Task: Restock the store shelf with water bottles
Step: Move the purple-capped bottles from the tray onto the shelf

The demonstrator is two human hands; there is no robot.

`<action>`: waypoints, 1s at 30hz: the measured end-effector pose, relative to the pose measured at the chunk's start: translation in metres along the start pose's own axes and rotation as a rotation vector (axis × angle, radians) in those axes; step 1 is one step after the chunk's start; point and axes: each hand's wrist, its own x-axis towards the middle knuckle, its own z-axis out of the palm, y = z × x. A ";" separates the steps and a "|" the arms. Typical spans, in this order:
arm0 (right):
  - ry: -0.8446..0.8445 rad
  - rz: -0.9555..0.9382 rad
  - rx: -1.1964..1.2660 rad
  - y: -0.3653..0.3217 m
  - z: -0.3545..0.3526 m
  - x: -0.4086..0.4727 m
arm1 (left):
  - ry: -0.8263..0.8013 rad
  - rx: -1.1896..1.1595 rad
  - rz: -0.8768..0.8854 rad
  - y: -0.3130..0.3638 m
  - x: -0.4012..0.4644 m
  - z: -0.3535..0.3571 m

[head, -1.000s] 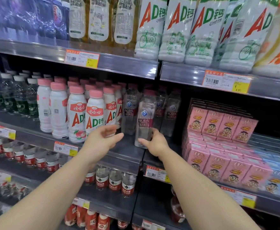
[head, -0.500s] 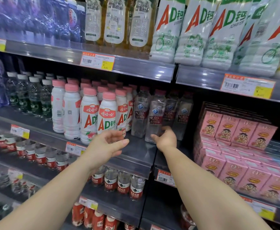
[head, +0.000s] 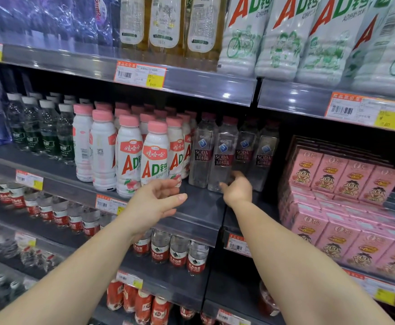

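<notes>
From the head camera, both bare arms reach toward the middle grey metal shelf [head: 199, 207] of a store display. The right hand [head: 237, 190] is at the foot of a row of clear plastic soda-water bottles with dark red labels and dull red caps [head: 223, 156], which stand upright on that shelf between the milk drinks and the juice cartons. Its fingers curl around the base of the second bottle from the left, touching it low down (the fingertips themselves are hidden behind the bottle, so how firm the hold is I cannot tell). The left hand [head: 154, 202] hovers just in front of the shelf edge, palm turned inward, fingers loosely bent and spread, holding nothing and touching nothing.

Left of the soda bottles stand white plastic milk-drink bottles with pink caps and red-and-green "AD" lettering [head: 154, 158], tightly packed in rows. Further left are clear water bottles with white caps and dark green labels [head: 49, 134]. To the right, in the next bay, sit stacked pink cardboard drink cartons printed with a cartoon face [head: 346, 177].

The shelf above carries large white "AD" bottles [head: 283, 38] and amber bottles with pale labels [head: 166, 22]; an orange-and-yellow price tag [head: 140, 73] hangs on its front rail. The shelf below holds small clear bottles with red labels [head: 177, 252].
</notes>
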 end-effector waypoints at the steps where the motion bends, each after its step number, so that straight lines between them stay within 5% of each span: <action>1: -0.001 -0.001 -0.003 0.000 0.000 0.000 | 0.002 0.000 -0.001 0.000 0.000 0.000; 17: 0.013 -0.038 0.071 -0.007 -0.013 -0.008 | -0.004 0.085 0.030 0.008 -0.002 0.004; 30: 0.020 -0.127 0.126 -0.010 -0.087 -0.106 | -0.039 0.446 0.227 0.020 -0.008 0.064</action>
